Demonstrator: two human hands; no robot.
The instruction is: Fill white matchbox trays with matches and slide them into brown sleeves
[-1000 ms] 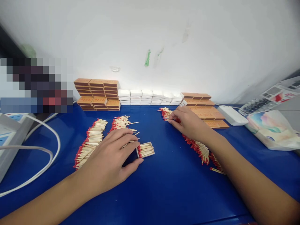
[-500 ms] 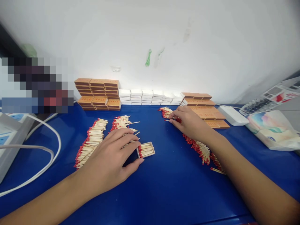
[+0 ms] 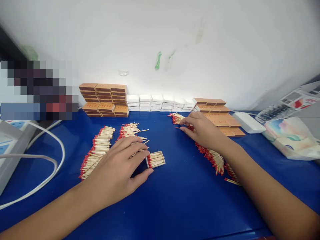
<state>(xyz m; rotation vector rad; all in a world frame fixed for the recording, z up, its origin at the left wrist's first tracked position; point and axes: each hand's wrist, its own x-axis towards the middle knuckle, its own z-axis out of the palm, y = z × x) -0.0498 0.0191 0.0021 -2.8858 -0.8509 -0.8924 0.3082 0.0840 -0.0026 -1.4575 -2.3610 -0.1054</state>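
Observation:
My left hand [image 3: 125, 166] rests on the table, its thumb and index finger closed round the left end of a small open matchbox tray [image 3: 163, 159]. Red-headed matches [image 3: 156, 160] lie side by side in that tray. Further right, my right hand [image 3: 198, 128] reaches into a long heap of matches [image 3: 210, 156], covering part of it. Its thumb and fingertips are pinched, and one match [image 3: 177, 127] sticks out leftward from them. More matches [image 3: 178, 118] lie just beyond those fingertips. On the left, rows of matches [image 3: 98, 150] and a smaller pile [image 3: 128, 129] lie beside my left hand.
Brown matchboxes [image 3: 105, 96] are stacked against the wall at left, others [image 3: 217, 118] at right. White box trays [image 3: 152, 103] stand stacked between them. A white adapter [image 3: 248, 122] and a tissue pack [image 3: 290, 138] lie right; white cables [image 3: 62, 150] curl at left.
Almost nothing differs. Both hands keep their places, and the view shifts very slightly.

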